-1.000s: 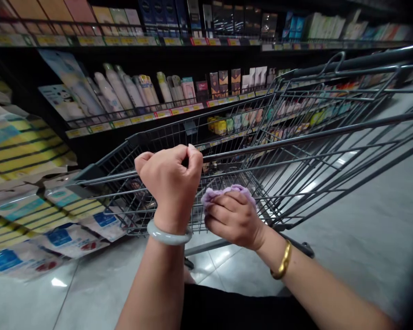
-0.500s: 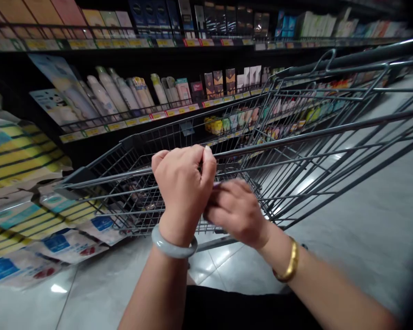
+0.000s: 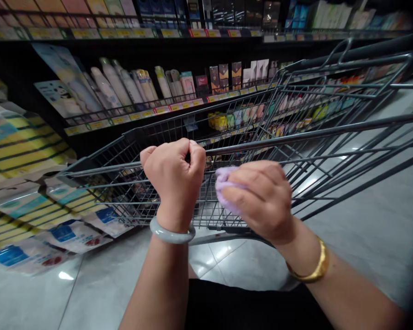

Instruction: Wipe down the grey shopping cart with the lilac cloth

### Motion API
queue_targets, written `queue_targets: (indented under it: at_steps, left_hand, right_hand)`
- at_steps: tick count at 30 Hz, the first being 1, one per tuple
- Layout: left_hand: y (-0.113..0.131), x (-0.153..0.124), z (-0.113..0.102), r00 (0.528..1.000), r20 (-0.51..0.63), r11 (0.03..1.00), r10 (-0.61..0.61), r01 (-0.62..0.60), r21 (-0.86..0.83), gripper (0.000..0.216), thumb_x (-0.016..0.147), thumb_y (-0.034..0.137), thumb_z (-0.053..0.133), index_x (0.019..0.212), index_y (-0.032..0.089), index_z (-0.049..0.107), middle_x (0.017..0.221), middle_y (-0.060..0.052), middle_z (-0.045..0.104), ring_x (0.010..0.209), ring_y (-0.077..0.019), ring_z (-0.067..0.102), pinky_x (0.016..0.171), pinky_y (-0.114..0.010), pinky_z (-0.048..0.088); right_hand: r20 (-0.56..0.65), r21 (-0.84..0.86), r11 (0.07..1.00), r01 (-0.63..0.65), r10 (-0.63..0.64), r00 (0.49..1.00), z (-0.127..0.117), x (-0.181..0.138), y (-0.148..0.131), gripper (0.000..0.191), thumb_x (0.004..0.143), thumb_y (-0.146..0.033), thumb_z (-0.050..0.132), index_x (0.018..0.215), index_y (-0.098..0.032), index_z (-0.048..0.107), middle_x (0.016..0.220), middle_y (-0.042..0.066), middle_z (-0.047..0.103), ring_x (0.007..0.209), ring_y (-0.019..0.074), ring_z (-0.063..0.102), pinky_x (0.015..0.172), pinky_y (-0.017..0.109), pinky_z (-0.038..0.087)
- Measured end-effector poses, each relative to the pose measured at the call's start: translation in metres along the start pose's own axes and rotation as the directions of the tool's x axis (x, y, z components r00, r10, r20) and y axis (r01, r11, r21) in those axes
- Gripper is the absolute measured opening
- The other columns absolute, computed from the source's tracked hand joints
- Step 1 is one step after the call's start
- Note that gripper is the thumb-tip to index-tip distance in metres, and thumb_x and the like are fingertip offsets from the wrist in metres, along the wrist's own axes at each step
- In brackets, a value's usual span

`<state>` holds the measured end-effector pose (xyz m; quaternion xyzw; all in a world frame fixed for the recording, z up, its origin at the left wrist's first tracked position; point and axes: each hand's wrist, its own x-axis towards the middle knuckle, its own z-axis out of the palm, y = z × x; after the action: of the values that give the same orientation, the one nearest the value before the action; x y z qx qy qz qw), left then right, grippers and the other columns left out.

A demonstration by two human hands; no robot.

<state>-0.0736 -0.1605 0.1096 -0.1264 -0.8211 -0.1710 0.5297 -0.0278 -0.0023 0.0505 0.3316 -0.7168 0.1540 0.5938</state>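
Observation:
A grey wire shopping cart [image 3: 296, 137] stands across the view in front of me. My left hand [image 3: 174, 172], with a pale stone bangle [image 3: 172, 233] at its wrist, is wrapped round the cart's near top rail [image 3: 248, 146]. To the right of it my right hand [image 3: 261, 197] holds a crumpled light purple cloth [image 3: 225, 188] between closed fingers. This hand is apart from the rail, on my side of the cart. A gold bangle [image 3: 318, 266] circles the right wrist.
Behind the cart run dark store shelves [image 3: 151, 50] with bottles [image 3: 117, 82], small boxes [image 3: 223, 75] and price tags. Packaged bags [image 3: 24, 215] hang or stand at the left, close to the cart's end. Shiny grey floor tiles [image 3: 358, 233] lie below.
My right hand has moved right, away from the left hand, and the purple cloth shows far more now. The left hand stays on the rail. The whole view has shifted slightly.

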Motion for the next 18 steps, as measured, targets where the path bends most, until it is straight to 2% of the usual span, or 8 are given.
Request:
queue_targets:
  at_steps: [2,5,8,11,12,14,15,18]
  left_hand:
    - [-0.003,0.000,0.000,1.000,0.000,1.000,-0.008,0.008,0.003,0.040,0.090,0.025,0.048,0.053,0.022,0.033,0.051,0.002,0.044,0.058,-0.0160,0.046,0.077,-0.039,0.032]
    - [-0.004,0.000,-0.001,1.000,0.001,1.000,-0.017,0.017,0.019,0.039,0.092,0.024,0.047,0.054,0.023,0.037,0.053,0.001,0.049,0.061,-0.0172,0.049,0.079,-0.039,0.033]
    - [0.003,-0.001,-0.006,1.000,-0.006,1.000,0.003,-0.003,0.009,0.034,0.097,0.027,0.047,0.064,0.025,0.055,0.069,-0.001,0.066,0.077,-0.0207,0.060,0.089,-0.041,0.035]
    - [0.016,-0.004,-0.010,0.997,0.031,0.992,0.073,-0.070,-0.105,0.029,0.101,0.032,0.046,0.083,0.027,0.068,0.093,-0.001,0.076,0.098,-0.0216,0.064,0.099,-0.040,0.034]
    - [0.020,-0.005,-0.011,0.994,0.055,0.986,0.094,-0.085,-0.147,0.028,0.102,0.032,0.046,0.087,0.027,0.068,0.095,-0.001,0.076,0.100,-0.0210,0.064,0.099,-0.039,0.034]
    - [0.026,-0.007,-0.010,0.989,0.104,0.979,0.109,-0.089,-0.185,0.027,0.103,0.033,0.045,0.091,0.026,0.068,0.096,-0.001,0.076,0.096,-0.0201,0.065,0.096,-0.039,0.035]
    - [0.028,-0.008,-0.009,0.987,0.118,0.979,0.109,-0.085,-0.186,0.027,0.103,0.033,0.045,0.093,0.027,0.069,0.096,-0.001,0.077,0.094,-0.0199,0.065,0.095,-0.039,0.035]
    - [0.030,-0.009,-0.008,0.984,0.134,0.979,0.117,-0.091,-0.182,0.029,0.105,0.035,0.043,0.096,0.028,0.069,0.098,0.000,0.077,0.090,-0.0193,0.065,0.094,-0.039,0.033]
  right_hand:
    - [-0.020,-0.034,0.999,-0.031,0.030,0.999,0.000,0.000,0.000,0.014,0.085,-0.023,0.073,0.098,-0.024,0.069,0.104,0.002,0.074,0.104,0.0197,0.064,0.093,0.039,0.051]
    - [0.093,-0.053,0.997,0.059,-0.054,0.994,0.014,-0.008,-0.009,0.003,0.088,-0.024,0.069,0.091,-0.026,0.069,0.102,-0.001,0.075,0.104,0.0182,0.064,0.091,0.037,0.049]
    - [0.129,-0.011,0.996,0.094,-0.092,0.987,0.014,-0.008,-0.012,0.003,0.090,-0.023,0.067,0.088,-0.025,0.068,0.102,-0.002,0.075,0.104,0.0166,0.066,0.090,0.035,0.050]
    - [-0.037,-0.031,0.998,-0.053,0.052,0.998,-0.009,0.006,0.000,0.016,0.085,-0.023,0.074,0.099,-0.026,0.068,0.106,0.001,0.074,0.106,0.0192,0.067,0.094,0.039,0.054]
    - [-0.137,-0.090,0.992,-0.088,0.075,0.988,-0.016,0.011,0.006,0.021,0.082,-0.020,0.077,0.100,-0.027,0.068,0.104,0.001,0.073,0.103,0.0196,0.068,0.091,0.039,0.056]
    - [-0.236,-0.195,0.972,-0.134,0.086,0.968,-0.022,0.017,0.013,0.022,0.080,-0.018,0.078,0.098,-0.027,0.068,0.100,0.001,0.072,0.099,0.0204,0.068,0.088,0.040,0.056]
    - [-0.232,-0.231,0.964,-0.130,0.075,0.970,-0.021,0.017,0.014,0.021,0.080,-0.018,0.078,0.097,-0.027,0.068,0.099,0.001,0.073,0.099,0.0211,0.068,0.088,0.041,0.056]
    - [-0.056,-0.246,0.969,-0.039,0.026,0.998,-0.010,0.011,0.009,0.014,0.084,-0.019,0.073,0.095,-0.025,0.068,0.101,0.000,0.075,0.103,0.0225,0.068,0.091,0.042,0.054]
